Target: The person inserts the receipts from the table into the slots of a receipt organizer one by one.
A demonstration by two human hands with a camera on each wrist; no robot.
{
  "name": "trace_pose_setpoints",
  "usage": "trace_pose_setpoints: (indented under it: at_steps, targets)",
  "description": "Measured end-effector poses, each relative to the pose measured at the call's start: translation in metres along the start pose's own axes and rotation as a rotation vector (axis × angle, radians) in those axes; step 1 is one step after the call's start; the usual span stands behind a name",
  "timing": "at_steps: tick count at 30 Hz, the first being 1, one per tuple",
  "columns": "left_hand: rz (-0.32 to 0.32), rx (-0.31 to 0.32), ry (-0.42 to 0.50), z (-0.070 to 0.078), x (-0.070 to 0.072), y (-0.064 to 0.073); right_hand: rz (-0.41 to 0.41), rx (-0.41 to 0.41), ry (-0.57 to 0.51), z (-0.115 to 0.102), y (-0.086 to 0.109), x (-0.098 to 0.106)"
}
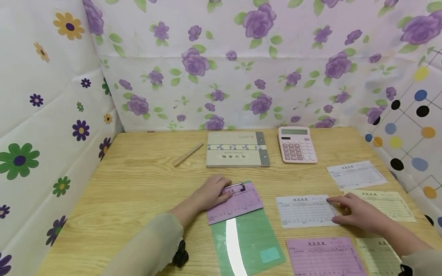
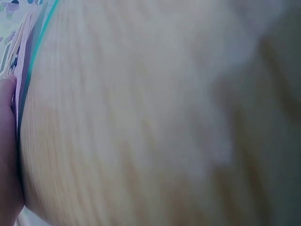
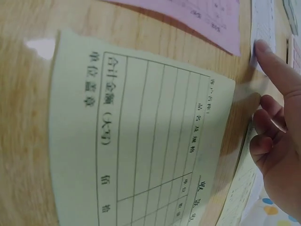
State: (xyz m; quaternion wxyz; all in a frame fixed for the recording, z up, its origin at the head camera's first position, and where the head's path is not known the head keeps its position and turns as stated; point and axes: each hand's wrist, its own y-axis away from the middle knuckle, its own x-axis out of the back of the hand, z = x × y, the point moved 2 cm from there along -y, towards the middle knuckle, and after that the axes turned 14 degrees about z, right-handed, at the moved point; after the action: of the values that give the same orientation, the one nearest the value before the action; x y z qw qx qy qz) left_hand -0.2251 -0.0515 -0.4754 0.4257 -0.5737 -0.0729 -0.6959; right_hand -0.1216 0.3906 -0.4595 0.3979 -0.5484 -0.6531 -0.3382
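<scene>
A green translucent clipboard [image 1: 248, 239] lies at the front middle of the table, with a pink receipt slip [image 1: 238, 209] under its metal clip [image 1: 235, 188]. My left hand [image 1: 210, 193] grips the clip end, its thumb over the slip and its fingers by the clip. In the left wrist view, part of that hand shows at the left edge beside the pink paper. My right hand [image 1: 360, 214] touches the right edge of a white receipt slip [image 1: 300, 211], index finger and thumb apart. In the right wrist view, its other fingers [image 3: 265, 125] are loosely bent.
Another pink slip [image 1: 324, 257], yellow slips [image 1: 378, 255] and a second white slip [image 1: 357, 175] lie around the right hand. At the back are a ledger book [image 1: 235, 157], a pink calculator [image 1: 297, 145] and a wooden-coloured pen [image 1: 188, 154]. Patterned cloth walls [image 1: 221, 76] enclose the table [image 1: 145, 172].
</scene>
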Motion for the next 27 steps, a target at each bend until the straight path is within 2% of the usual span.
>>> trace_pose_setpoints:
  at_steps: [11, 17, 27]
  targets:
    - [0.02, 0.003, 0.004, 0.001, -0.003, -0.001, 0.022, 0.006, 0.009, -0.005, 0.0, 0.004]
    - [0.029, 0.002, 0.0, 0.0, -0.003, 0.0, 0.006, -0.001, -0.037, -0.008, -0.004, 0.001]
    - [0.029, 0.0, -0.008, -0.001, -0.003, 0.001, -0.012, -0.112, -0.173, -0.011, -0.003, -0.005]
